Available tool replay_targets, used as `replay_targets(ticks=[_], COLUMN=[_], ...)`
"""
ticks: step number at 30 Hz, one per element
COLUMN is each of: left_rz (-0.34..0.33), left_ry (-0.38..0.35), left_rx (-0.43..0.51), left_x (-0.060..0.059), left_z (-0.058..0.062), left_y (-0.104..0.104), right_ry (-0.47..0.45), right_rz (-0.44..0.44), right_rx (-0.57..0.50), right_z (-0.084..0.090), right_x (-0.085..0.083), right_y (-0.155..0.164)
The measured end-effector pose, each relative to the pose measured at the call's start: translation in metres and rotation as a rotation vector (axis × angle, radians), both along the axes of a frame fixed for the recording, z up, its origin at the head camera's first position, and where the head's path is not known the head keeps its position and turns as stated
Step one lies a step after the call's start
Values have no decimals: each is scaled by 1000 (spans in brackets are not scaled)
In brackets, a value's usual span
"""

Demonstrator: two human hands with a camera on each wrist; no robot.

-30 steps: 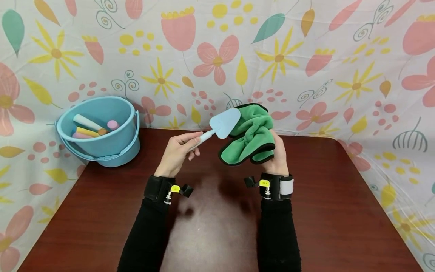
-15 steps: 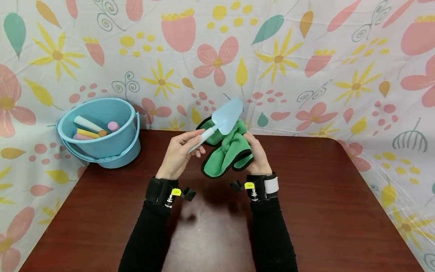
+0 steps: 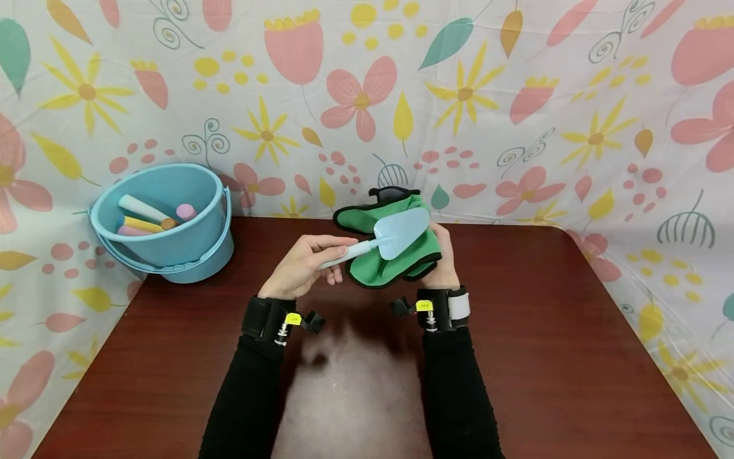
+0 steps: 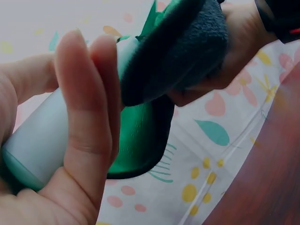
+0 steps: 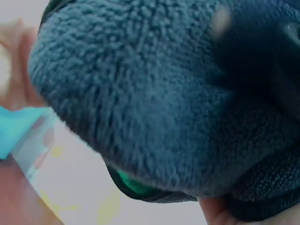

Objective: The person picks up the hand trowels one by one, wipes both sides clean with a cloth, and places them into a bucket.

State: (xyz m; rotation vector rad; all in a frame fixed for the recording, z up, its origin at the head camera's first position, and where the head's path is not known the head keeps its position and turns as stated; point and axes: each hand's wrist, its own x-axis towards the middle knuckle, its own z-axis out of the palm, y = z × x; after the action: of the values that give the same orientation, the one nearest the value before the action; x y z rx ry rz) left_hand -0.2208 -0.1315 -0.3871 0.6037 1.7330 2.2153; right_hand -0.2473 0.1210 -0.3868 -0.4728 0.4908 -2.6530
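In the head view my left hand [image 3: 304,264] grips a light-blue toy trowel [image 3: 402,233] by its pale handle, and the blade points up and to the right. Behind the blade is a bunched green cloth [image 3: 383,268] with black edging, held by my right hand [image 3: 441,258]. The cloth hides most of the right fingers. In the left wrist view, the left fingers curl round the pale handle [image 4: 42,136]. A dark grey, fluffy side of the cloth [image 5: 126,93] fills most of the right wrist view.
A light-blue bucket [image 3: 160,217] stands at the table's back left, its handle hanging down in front. Inside lie several toy pieces, among them a white stick [image 3: 140,209] and a yellow one [image 3: 142,224]. A flower-patterned sheet [image 3: 487,127] hangs behind the brown table [image 3: 545,331].
The right hand has brought the cloth leftward, behind the trowel. The trowel blade has swung up, then down to the right, and now lies in front of the cloth. The bucket stays put.
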Motion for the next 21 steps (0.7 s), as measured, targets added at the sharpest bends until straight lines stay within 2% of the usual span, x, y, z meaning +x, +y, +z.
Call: replay_targets(ticks=[4, 9, 14, 19, 21], left_rz=[8, 55, 104, 159, 181], left_ry=[14, 72, 127, 190, 213], left_rx=[-45, -99, -114, -80, -57], left_x=[0, 0, 0, -1, -2], left_z=[0, 0, 2, 0, -1], left_y=[0, -2, -5, -6, -4], right_ry=[-22, -13, 67, 91, 95], right_rz=[16, 33, -16, -1, -1], right_rx=[-101, -193, -200, -189, -149], right_z=[2, 4, 5, 4, 4], right_x=[0, -1, -1, 1, 2], right_y=[7, 13, 17, 16, 13])
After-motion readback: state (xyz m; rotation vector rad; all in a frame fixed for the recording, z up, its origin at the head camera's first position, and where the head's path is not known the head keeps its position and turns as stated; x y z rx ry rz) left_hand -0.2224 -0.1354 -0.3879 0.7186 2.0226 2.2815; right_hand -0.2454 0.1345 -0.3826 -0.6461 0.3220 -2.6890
